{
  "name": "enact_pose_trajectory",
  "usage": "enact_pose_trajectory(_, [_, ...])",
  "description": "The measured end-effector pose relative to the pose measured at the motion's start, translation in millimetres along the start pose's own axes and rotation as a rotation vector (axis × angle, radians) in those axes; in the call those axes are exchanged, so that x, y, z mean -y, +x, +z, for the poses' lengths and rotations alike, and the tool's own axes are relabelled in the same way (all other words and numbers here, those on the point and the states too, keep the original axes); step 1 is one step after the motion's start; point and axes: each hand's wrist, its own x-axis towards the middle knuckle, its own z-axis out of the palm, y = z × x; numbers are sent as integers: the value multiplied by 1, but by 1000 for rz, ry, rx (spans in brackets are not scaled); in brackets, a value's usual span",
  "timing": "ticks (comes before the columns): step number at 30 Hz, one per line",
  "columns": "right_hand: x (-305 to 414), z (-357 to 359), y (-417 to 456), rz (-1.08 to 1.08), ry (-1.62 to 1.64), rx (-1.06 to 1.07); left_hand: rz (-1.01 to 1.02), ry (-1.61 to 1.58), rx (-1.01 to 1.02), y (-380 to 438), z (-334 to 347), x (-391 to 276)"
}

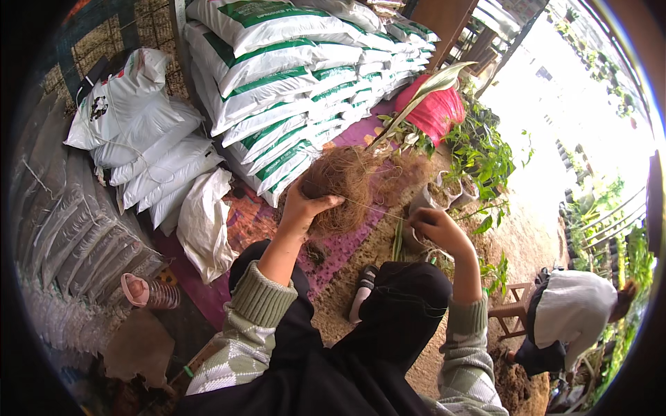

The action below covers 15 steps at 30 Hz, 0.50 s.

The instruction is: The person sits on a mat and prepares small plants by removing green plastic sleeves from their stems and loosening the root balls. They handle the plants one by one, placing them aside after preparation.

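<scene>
My left hand (307,205) grips a ball of brown coconut fibre (346,182) from its near left side, the thumb laid across it. From the top of the ball rises a plant's stem with a long pale green and cream leaf (437,83). A thin string (380,210) runs taut from the ball to my right hand (434,226), whose bent fingers are closed on it. Loose fibre (395,179) lies on the purple sheet beyond the ball. My knees are on either side below the hands.
White and green sacks (281,78) are stacked ahead, with white bags (151,140) at left. A red bag (432,112), leafy plants (478,145) and filled pots (442,192) stand to the right. A clear plastic container (151,292) lies lower left. Another person (572,307) bends beside a plastic stool (510,311).
</scene>
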Motion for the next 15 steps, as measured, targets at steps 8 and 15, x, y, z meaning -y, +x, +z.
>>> enact_pose_trajectory(8, [0,15,99,-211,-78,200,-241,50,147,-20,3,-12])
enact_pose_trajectory(15, [9,38,126,-479,175,89,-353,-81,248,-35,9,-10])
